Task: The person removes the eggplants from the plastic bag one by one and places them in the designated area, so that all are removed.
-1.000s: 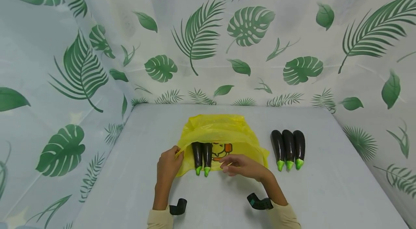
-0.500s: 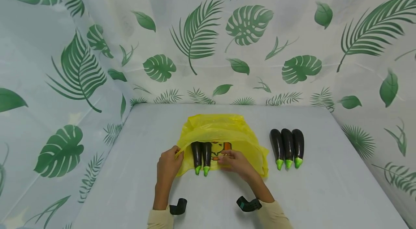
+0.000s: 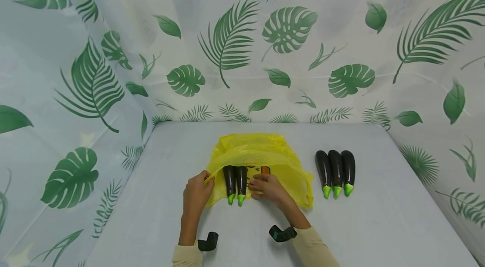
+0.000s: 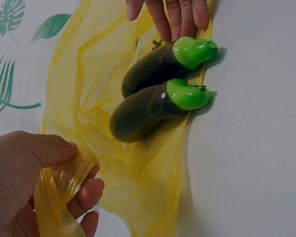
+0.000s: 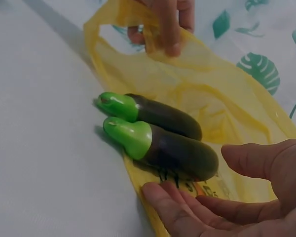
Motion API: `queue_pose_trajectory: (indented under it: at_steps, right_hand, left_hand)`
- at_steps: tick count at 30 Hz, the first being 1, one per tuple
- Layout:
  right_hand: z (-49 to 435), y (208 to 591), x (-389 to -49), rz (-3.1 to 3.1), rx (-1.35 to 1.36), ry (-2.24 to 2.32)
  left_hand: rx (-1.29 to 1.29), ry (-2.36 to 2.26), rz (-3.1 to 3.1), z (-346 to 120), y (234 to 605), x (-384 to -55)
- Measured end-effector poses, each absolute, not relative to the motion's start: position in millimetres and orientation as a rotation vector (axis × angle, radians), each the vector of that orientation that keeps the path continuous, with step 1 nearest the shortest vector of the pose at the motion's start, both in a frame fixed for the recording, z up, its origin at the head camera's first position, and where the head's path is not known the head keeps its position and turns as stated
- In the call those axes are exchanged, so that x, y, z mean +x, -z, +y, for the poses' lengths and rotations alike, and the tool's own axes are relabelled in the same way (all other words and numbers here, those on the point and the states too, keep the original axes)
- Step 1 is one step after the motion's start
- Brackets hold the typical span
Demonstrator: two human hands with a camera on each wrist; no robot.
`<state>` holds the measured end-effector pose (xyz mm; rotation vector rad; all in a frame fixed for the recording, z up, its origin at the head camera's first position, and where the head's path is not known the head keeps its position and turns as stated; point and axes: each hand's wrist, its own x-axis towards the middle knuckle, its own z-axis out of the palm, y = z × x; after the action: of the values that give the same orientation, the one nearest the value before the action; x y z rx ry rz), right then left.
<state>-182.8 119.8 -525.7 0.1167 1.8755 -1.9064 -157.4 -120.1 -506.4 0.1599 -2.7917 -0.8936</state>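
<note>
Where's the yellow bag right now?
In the head view, the yellow bag lies on the table, left of the three eggplants, with its left edge in the left hand.

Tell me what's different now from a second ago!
The right hand moved left across the front of the bag, closer to the two eggplants partly inside it. Nothing was grabbed or let go. The left hand still pinches the bag's edge, and the two eggplants and the three eggplants off to the right stayed put.
</note>
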Motion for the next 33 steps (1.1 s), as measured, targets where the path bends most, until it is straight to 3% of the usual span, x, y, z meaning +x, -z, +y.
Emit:
queue_pose_trajectory:
  at_steps: [33]
  right_hand:
    - [81,529,-194,2.49,-0.055,1.556]
  left_hand:
    - [0.158,0.891,-2.804,-122,507,-157]
